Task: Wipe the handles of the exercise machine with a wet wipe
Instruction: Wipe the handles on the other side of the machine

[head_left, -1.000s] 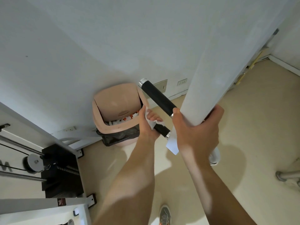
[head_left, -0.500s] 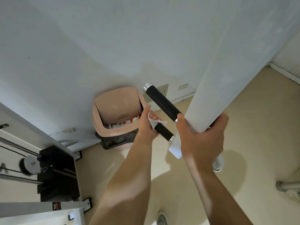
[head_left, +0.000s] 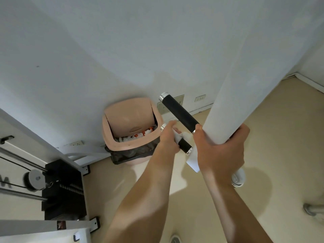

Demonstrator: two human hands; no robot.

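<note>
Two black handles with silver end caps stick out from a thick white bar (head_left: 249, 95) of the exercise machine. The upper handle (head_left: 178, 114) is bare. My left hand (head_left: 169, 137) is wrapped around the lower handle (head_left: 184, 146) with a white wet wipe (head_left: 182, 135) pressed between palm and grip; only the handle's two ends show. My right hand (head_left: 220, 151) grips the white bar just below the handles.
A pink swing-lid bin (head_left: 129, 130) with a black liner stands against the white wall, directly behind the handles. The machine's black weight stack (head_left: 64, 188), pulley and cables fill the lower left. My shoe (head_left: 174, 240) is on the beige floor.
My left hand with the wipe has slid along the lower handle toward its far end, uncovering more of the near end. My right hand keeps its grip on the bar.
</note>
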